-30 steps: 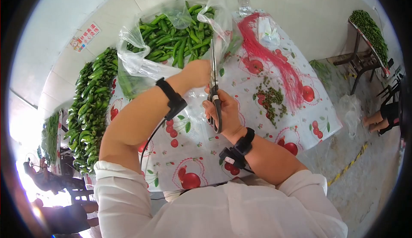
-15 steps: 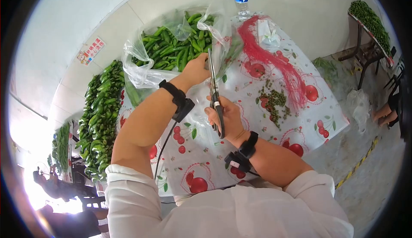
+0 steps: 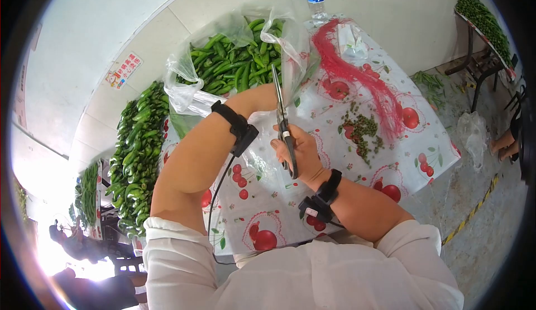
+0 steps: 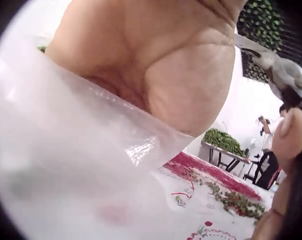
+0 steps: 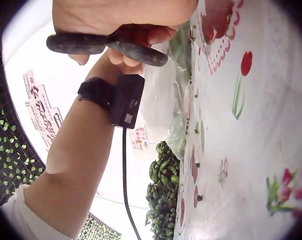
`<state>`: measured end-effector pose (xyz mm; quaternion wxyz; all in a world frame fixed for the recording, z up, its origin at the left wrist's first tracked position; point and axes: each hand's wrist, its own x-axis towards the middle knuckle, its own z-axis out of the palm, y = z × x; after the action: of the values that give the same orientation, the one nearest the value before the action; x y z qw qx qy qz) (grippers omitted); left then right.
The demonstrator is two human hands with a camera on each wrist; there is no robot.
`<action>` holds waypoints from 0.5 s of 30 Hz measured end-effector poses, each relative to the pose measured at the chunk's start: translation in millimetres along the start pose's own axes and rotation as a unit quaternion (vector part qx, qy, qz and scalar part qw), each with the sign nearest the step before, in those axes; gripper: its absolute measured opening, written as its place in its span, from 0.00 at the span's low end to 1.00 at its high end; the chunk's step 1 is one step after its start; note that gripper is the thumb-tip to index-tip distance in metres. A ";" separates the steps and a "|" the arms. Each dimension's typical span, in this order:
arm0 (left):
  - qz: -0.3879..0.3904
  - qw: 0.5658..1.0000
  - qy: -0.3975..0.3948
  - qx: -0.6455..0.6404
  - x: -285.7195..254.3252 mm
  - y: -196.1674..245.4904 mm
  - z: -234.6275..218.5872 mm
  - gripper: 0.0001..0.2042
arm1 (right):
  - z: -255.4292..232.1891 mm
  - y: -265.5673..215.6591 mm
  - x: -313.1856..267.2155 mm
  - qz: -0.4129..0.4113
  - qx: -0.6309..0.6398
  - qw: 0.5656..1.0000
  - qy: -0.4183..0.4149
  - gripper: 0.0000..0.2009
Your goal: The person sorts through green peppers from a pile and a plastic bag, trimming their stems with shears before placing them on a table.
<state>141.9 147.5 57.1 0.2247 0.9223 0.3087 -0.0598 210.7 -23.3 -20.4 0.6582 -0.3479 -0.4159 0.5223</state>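
My right hand grips a pair of scissors by the dark handles, its blades pointing away from me. In the right wrist view the scissors' handles show under that hand. My left hand is at the near side of a clear plastic bag of long green peppers. Its fingers are hidden behind the blades in the head view. Across its palm runs the edge of clear plastic in the left wrist view. I cannot tell what this hand holds.
Pink-red strings and a scatter of small green bits lie on the patterned tablecloth. A water bottle stands at the back. More green peppers are heaped at the left. Another laden table stands far right.
My left hand has drawn back slightly from the peppers and shifted right, its fingers now behind the scissors. The right hand keeps its grip on the scissors. The head view has shifted a little.
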 end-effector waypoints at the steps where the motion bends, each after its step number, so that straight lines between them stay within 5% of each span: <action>1: -0.029 0.997 -0.026 0.063 -1.0 6.6 -0.3 0.13 | -0.1 -0.4 0.3 0.000 -0.004 1.000 0.001 0.15; 5: -0.144 0.948 -0.109 0.261 0.3 16.3 8.8 0.13 | -1.7 -1.3 1.1 0.003 0.003 1.000 -0.002 0.15; 8: -0.214 0.928 -0.107 0.286 -6.8 27.1 8.9 0.14 | -2.6 -1.3 1.4 0.004 0.014 1.000 -0.009 0.15; 15: -0.210 0.912 -0.159 0.314 -12.4 9.8 6.7 0.15 | -1.8 -1.2 0.6 0.001 0.012 1.000 -0.018 0.16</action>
<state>138.0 130.8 57.9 -0.0480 0.8376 0.4205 -0.3453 212.8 -23.0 -20.0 0.6543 -0.3309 -0.4209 0.5341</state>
